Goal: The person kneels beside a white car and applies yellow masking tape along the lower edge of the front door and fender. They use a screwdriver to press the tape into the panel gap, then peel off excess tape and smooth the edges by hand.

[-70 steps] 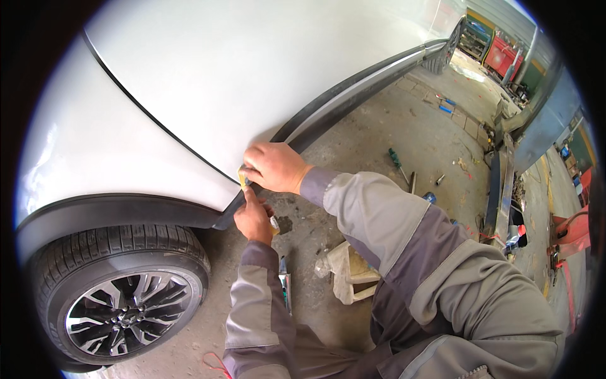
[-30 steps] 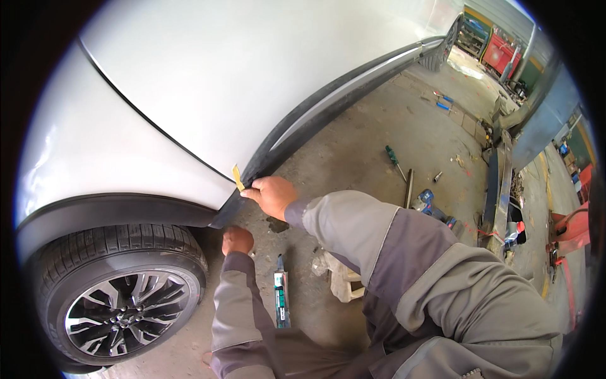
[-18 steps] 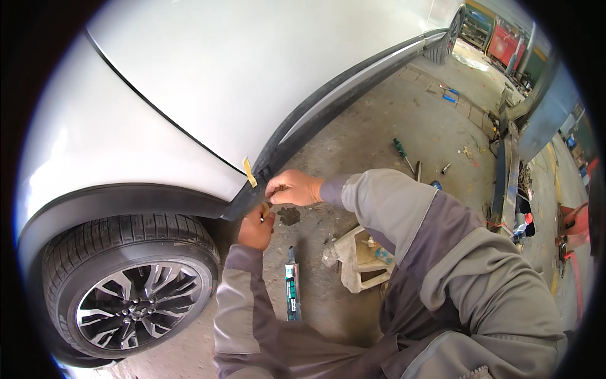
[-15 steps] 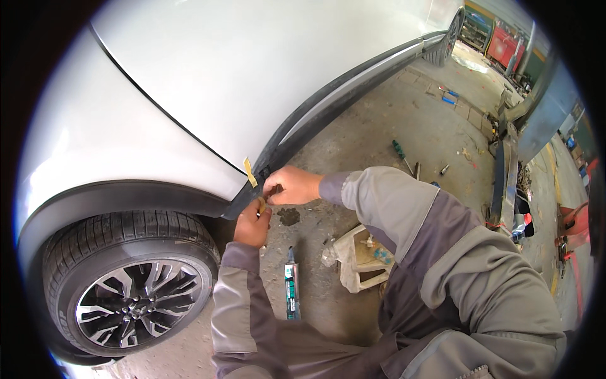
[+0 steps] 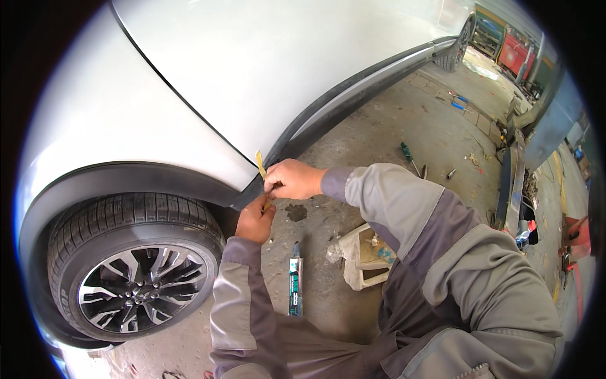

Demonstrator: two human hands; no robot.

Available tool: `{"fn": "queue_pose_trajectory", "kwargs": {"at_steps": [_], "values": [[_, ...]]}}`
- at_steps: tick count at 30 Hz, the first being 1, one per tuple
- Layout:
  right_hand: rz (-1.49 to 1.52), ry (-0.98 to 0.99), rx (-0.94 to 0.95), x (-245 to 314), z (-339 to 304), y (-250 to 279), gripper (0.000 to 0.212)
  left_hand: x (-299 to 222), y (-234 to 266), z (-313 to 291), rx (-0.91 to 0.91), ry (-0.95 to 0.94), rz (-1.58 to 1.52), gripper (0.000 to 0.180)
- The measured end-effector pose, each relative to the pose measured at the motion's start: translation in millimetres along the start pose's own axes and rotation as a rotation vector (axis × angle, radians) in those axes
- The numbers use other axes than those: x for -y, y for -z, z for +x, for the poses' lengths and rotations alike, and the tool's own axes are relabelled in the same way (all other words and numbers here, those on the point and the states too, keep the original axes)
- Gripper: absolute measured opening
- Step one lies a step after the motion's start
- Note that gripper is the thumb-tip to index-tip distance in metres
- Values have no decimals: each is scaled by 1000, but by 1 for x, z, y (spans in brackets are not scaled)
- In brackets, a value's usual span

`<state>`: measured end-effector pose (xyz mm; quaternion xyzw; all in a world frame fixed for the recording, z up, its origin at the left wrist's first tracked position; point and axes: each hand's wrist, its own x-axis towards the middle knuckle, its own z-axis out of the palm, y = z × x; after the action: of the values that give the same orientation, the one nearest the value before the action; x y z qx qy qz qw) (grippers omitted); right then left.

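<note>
- As both hands meet low on a white car (image 5: 208,76), the left hand (image 5: 255,221) curls around yellow tape (image 5: 267,206), mostly hidden by its fingers.
- Just above it, the right hand (image 5: 291,179) is drawn narrow, fingertips together beside the black trim (image 5: 252,191); whether they grip anything cannot be told.
- Above the fingers, a yellow strip (image 5: 260,162) stands at the door's lower corner, by the end of the panel seam (image 5: 187,104).
- To the left, a tyre (image 5: 126,215) on a black-and-silver wheel (image 5: 139,290) sits beneath a dark arch (image 5: 139,174).
- Below the hands, the grey concrete floor (image 5: 328,208) is gritty and marked by a dark stain (image 5: 295,212); a tube (image 5: 295,287) lies near an off-white stand (image 5: 365,260).
- Farther right, a green-handled screwdriver (image 5: 408,153) and blue-handled tools (image 5: 459,105) lie apart.
- Across the workshop, a blue post (image 5: 555,129) rises near a red cabinet (image 5: 514,55).
</note>
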<state>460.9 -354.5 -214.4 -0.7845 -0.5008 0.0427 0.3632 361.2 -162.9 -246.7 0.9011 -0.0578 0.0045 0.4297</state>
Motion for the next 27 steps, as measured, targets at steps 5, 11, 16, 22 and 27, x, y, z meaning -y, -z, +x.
{"fn": "queue_pose_trajectory", "kwargs": {"at_steps": [5,11,16,22,27], "values": [[-212,88,-123,4,-7,-8,9,-12,-1,5,94,313,-384,32],[-194,30,-311,-1,-6,-10,12,-26,8,5,112,567,-511,39],[-255,23,-415,-11,-6,2,11,-29,15,8,95,557,-361,34],[-313,9,-605,-24,-3,7,10,-33,4,15,-163,434,-75,31],[-339,-10,-718,-35,5,15,13,-23,-8,30,-367,289,330,34]]}}
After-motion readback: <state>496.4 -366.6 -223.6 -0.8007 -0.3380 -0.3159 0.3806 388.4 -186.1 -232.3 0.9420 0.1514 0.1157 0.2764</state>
